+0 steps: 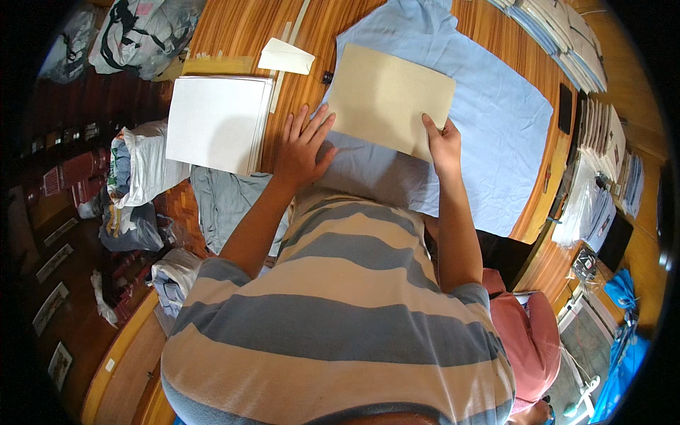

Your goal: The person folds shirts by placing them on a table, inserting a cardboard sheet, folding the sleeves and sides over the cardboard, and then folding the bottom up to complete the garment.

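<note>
A light blue shirt [499, 134] lies spread on the wood-grain table in front of me. Over it is a tan cardboard sheet [386, 95], tilted slightly. My right hand [444, 145] pinches the sheet's near right corner, thumb on top and fingers underneath. My left hand [304, 149] rests palm down with fingers spread, just left of the sheet, by the shirt's left edge. A small black object [327, 77] sits beside the sheet's left side.
Left of my left hand is a stack of white sheets [212, 120], with small white cards [286, 57] beyond. Folded garments [559, 35] are piled at the far right, near a black phone-like object [564, 108]. Filled plastic bags [145, 163] stand left. Another person [524, 340] is behind me, right.
</note>
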Available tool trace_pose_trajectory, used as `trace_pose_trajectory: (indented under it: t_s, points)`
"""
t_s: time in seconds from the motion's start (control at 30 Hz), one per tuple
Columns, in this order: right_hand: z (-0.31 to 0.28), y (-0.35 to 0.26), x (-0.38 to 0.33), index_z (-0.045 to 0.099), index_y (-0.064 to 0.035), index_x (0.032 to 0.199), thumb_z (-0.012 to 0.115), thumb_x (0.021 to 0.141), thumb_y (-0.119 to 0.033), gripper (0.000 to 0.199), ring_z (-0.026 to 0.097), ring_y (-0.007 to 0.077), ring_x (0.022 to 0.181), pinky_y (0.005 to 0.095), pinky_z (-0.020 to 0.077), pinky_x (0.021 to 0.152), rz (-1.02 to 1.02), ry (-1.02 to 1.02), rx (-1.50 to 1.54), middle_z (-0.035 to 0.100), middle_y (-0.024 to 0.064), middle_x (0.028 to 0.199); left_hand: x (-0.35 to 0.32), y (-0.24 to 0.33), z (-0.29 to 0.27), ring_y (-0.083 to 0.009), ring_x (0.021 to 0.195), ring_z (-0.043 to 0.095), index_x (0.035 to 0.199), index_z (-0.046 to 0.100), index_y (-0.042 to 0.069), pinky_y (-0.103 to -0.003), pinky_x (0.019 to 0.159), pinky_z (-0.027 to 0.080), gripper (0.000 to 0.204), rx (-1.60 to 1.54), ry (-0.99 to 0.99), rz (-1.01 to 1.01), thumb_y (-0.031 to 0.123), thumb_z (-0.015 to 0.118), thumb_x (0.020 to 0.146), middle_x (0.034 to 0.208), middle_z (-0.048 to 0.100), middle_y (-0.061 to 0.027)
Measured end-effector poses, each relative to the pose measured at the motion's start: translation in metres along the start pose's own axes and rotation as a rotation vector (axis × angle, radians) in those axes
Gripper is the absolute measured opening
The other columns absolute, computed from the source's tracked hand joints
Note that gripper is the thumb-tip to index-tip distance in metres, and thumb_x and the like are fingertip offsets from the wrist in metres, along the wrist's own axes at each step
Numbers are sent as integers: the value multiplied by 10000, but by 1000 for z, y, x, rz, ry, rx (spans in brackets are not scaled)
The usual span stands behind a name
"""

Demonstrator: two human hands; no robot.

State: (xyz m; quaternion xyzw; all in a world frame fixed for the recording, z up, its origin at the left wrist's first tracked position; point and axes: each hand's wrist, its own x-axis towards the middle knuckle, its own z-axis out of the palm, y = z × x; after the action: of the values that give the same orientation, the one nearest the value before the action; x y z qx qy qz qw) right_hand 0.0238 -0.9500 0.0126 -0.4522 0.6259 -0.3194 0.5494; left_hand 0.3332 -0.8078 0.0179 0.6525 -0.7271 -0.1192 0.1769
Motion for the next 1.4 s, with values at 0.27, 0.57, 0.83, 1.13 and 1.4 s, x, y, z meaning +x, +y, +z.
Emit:
trace_pose_trajectory:
  t_s: [0.27,0.57,0.83,1.13,1.4]
  points:
    - [1,-7,7,703,56,1167,806,953,-332,455,735,211,808,338,569,736,-102,112,-298,784,140,930,1,2,-1,-411,1557,339,1569,534,185,-658,1252,241,731,57,3,29,486,720,929,1683,434,-42]
    - [-4,-51,-4,510,50,1412,705,874,-686,932,777,420,827,495,619,696,-154,189,-1099,764,263,855,3,6,-2,-422,1542,355,1588,508,194,-641,1251,242,750,78,-9,2,496,708,931,1696,416,-39]
    - [-8,-39,-1,495,37,1450,650,894,-731,961,779,412,784,503,617,660,-205,200,-1175,760,257,823,5,5,0,-405,1535,368,1576,524,214,-623,1250,263,719,115,0,0,530,673,948,1703,405,-10]
    - [-81,-18,-129,701,13,1162,698,987,-557,596,681,229,648,361,552,620,-16,-306,-701,702,128,716,-102,19,11,-431,1194,599,1259,635,35,-568,1063,434,336,-340,212,107,165,693,955,1294,649,-186]
    - [-289,195,-217,572,-137,1354,752,986,-392,483,615,188,1055,389,508,855,273,666,366,636,23,1221,-149,30,90,-317,1281,617,1365,564,-16,-426,1030,523,435,-689,-107,-768,174,704,1000,1372,635,-174]
